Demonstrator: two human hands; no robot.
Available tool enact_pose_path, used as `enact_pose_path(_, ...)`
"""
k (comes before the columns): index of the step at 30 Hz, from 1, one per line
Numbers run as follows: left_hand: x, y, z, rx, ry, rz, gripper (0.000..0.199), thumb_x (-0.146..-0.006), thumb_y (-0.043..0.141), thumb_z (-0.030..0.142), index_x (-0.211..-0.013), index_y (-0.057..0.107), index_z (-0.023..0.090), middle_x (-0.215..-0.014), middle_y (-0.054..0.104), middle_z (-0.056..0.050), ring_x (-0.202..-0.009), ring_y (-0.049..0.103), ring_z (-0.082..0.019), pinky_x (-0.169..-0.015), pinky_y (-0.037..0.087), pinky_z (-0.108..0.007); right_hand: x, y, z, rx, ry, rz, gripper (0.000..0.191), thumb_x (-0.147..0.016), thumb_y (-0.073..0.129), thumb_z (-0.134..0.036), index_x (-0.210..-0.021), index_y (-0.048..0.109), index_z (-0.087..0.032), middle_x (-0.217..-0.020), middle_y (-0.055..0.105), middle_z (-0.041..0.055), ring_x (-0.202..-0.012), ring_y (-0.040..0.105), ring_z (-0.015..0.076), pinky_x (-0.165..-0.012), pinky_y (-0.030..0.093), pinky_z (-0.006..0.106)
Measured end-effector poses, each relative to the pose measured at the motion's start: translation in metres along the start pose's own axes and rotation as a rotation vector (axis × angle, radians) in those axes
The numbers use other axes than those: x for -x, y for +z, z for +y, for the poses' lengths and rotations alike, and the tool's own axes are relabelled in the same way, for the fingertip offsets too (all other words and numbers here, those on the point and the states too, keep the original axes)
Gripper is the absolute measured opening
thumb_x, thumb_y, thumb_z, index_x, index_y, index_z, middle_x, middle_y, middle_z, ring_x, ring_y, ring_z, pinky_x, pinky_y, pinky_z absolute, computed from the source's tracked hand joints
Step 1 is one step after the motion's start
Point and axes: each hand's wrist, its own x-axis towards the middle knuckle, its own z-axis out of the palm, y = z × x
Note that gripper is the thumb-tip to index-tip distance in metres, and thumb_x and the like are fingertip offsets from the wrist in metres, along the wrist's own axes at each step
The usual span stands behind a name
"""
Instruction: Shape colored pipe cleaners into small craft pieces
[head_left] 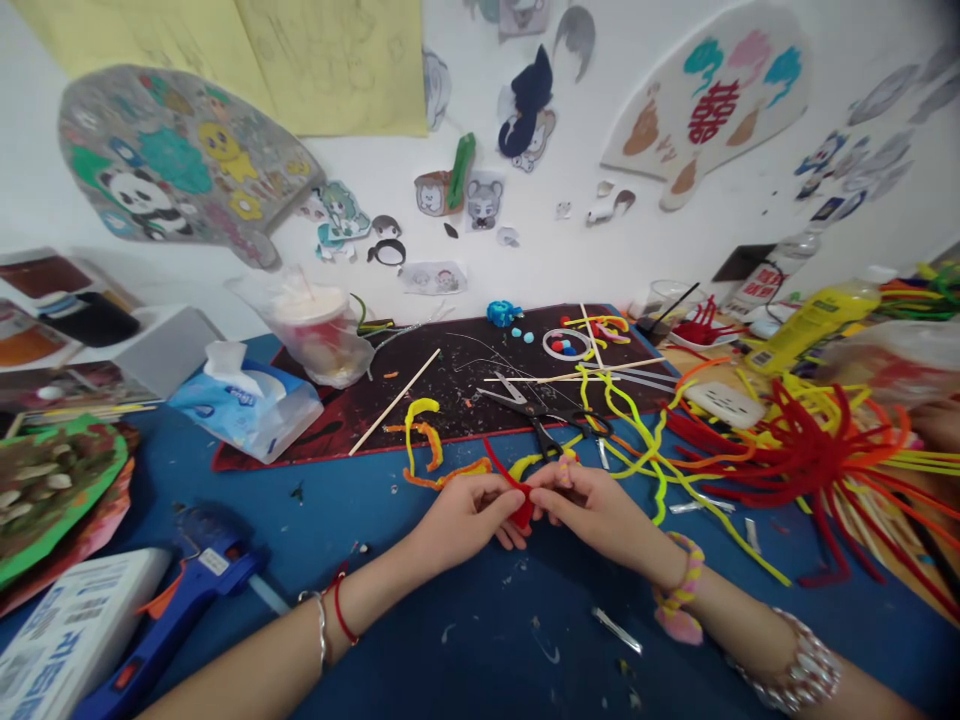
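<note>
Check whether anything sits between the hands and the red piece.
Nothing visible does: left hand and right hand both have fingertips on the red piece. Scissors lie beyond it, not between.

Parts of the red piece (523, 515) are being hidden by the fingers of the left hand (461, 520) and the right hand (589, 500), and its full shape is being obscured. Both forearms are being cut off by the picture's edges, as are the blue glue gun (187, 592), the white printed box (82, 625) and the yellow sheets (337, 65). The contents of the plastic bag (892, 365) are being blurred. The scraps on the dark mat (352, 385) are being rendered too small to be identified.
</note>
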Motion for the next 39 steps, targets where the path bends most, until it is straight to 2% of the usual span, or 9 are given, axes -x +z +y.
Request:
enact_pose_path(4,0.0,-0.001,-0.001,0.013,-0.001,0.01,0.032,-0.082,0.045,0.04,-0.075,0.055,0.011,-0.067,0.061,-0.004,-0.058,0.062,-0.012,-0.054,0.049,-0.023,0.0,0.002,0.001,-0.021,0.013,0.006,0.022,-0.081,0.051,-0.032,-0.094,0.058,-0.017,-0.075,0.058,0.0015,-0.06,0.054,0.0102,-0.058,0.047,0.026)
enact_pose_path(11,0.004,0.003,-0.002,-0.112,0.05,0.082,0.031,-0.08,0.048,0.038,-0.068,0.056,0.011,-0.059,0.06,-0.002,-0.052,0.059,-0.011,-0.053,0.049,-0.024,0.002,0.012,0.002,-0.039,0.005,0.018,0.021,-0.082,0.047,-0.033,-0.086,0.057,-0.014,-0.066,0.057,0.0,-0.053,0.054,0.01,-0.053,0.047,0.025)
enact_pose_path(14,0.005,0.004,0.001,-0.086,0.045,0.098,0.031,-0.081,0.048,0.039,-0.07,0.055,0.011,-0.058,0.061,-0.002,-0.053,0.059,-0.011,-0.053,0.048,-0.023,0.006,0.012,-0.004,0.088,-0.106,0.115,0.017,-0.082,0.048,-0.03,-0.085,0.058,-0.016,-0.077,0.063,0.0039,-0.063,0.059,0.013,-0.06,0.049,0.027)
enact_pose_path(17,0.004,0.004,0.002,-0.068,0.035,0.089,0.032,-0.078,0.051,0.041,-0.074,0.057,0.01,-0.062,0.063,-0.004,-0.055,0.061,-0.012,-0.054,0.049,-0.024,0.009,0.012,-0.008,0.267,-0.282,0.241,0.013,-0.081,0.05,-0.026,-0.072,0.058,-0.018,-0.084,0.066,0.0055,-0.077,0.061,0.0164,-0.071,0.047,0.03)
enact_pose_path(20,0.004,0.004,0.001,-0.058,0.034,0.074,0.03,-0.075,0.056,0.039,-0.078,0.059,0.009,-0.065,0.065,-0.005,-0.058,0.061,-0.013,-0.057,0.05,-0.026,0.009,0.012,-0.009,0.359,-0.352,0.25,0.015,-0.082,0.049,-0.024,-0.071,0.058,-0.019,-0.083,0.067,0.0043,-0.077,0.061,0.0159,-0.072,0.046,0.029)
enact_pose_path(24,0.005,0.004,0.0,-0.104,0.037,0.079,0.027,-0.074,0.058,0.035,-0.074,0.062,0.008,-0.065,0.065,-0.005,-0.058,0.061,-0.013,-0.059,0.051,-0.026,0.01,0.012,-0.008,0.389,-0.329,0.212,0.013,-0.082,0.049,-0.025,-0.08,0.06,-0.019,-0.083,0.066,0.0034,-0.076,0.06,0.0153,-0.07,0.044,0.028)
enact_pose_path(32,0.009,0.009,0.0,-0.157,0.035,0.186,0.013,-0.069,0.06,0.023,-0.064,0.06,0.011,-0.054,0.063,-0.002,-0.05,0.059,-0.012,-0.052,0.049,-0.022,0.013,0.02,-0.016,0.369,-0.273,0.16,0.009,-0.08,0.049,-0.022,-0.075,0.054,-0.017,-0.075,0.059,0.0013,-0.061,0.049,0.0107,-0.057,0.038,0.024)
enact_pose_path(34,0.01,0.012,0.001,-0.163,0.023,0.205,0.014,-0.069,0.06,0.024,-0.063,0.06,0.011,-0.052,0.062,0.0,-0.048,0.058,-0.011,-0.051,0.048,-0.022,0.014,0.023,-0.017,0.368,-0.285,0.167,0.01,-0.081,0.045,-0.02,-0.074,0.05,-0.017,-0.073,0.056,0.0007,-0.06,0.046,0.01,-0.057,0.038,0.024)
enact_pose_path(39,0.011,0.014,0.001,-0.165,0.019,0.164,0.021,-0.069,0.062,0.032,-0.063,0.057,0.012,-0.051,0.062,0.0,-0.048,0.059,-0.012,-0.051,0.048,-0.022,0.012,0.029,-0.011,0.315,-0.344,0.244,0.011,-0.081,0.04,-0.016,-0.071,0.041,-0.018,-0.075,0.051,0.0009,-0.069,0.047,0.0119,-0.066,0.039,0.026)
